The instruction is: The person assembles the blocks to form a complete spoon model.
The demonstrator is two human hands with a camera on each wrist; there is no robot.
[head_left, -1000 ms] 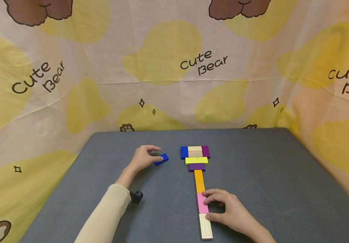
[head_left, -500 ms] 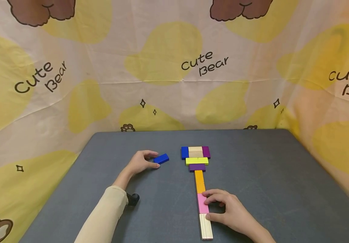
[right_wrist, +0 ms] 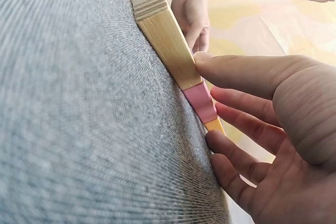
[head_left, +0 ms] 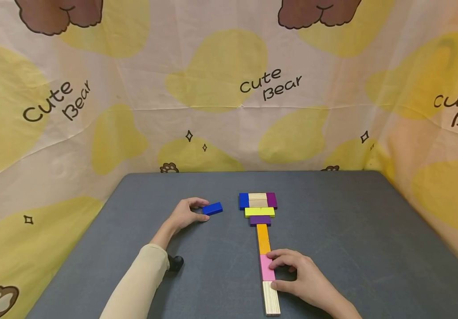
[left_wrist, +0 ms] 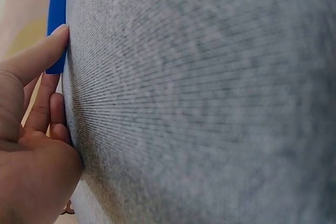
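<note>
In the head view, a small blue wooden block [head_left: 212, 208] lies on the table left of a row of coloured blocks. My left hand [head_left: 185, 213] has its thumb at the near side and its fingers at the far side of that block's left end, pinching it. The left wrist view shows the thumb across the blue block [left_wrist: 56, 14]. My right hand [head_left: 298, 277] rests beside the row's near part, loosely bent. Its thumb touches the edge of a plain wooden block [head_left: 270, 297], and its fingers touch the pink block [head_left: 267, 268].
Beyond the pink block run an orange block [head_left: 263, 238], a purple crosswise block [head_left: 260, 220] and a yellow one [head_left: 259, 212]. At the far end, plain blocks [head_left: 258, 200] sit between a blue [head_left: 244, 200] and a dark purple block [head_left: 272, 200]. A printed cloth [head_left: 229, 133] surrounds the grey table.
My left hand has come down and nearer, its thumb passing from over the blue block to its near side. The block has hardly moved. My right hand stays in place.
</note>
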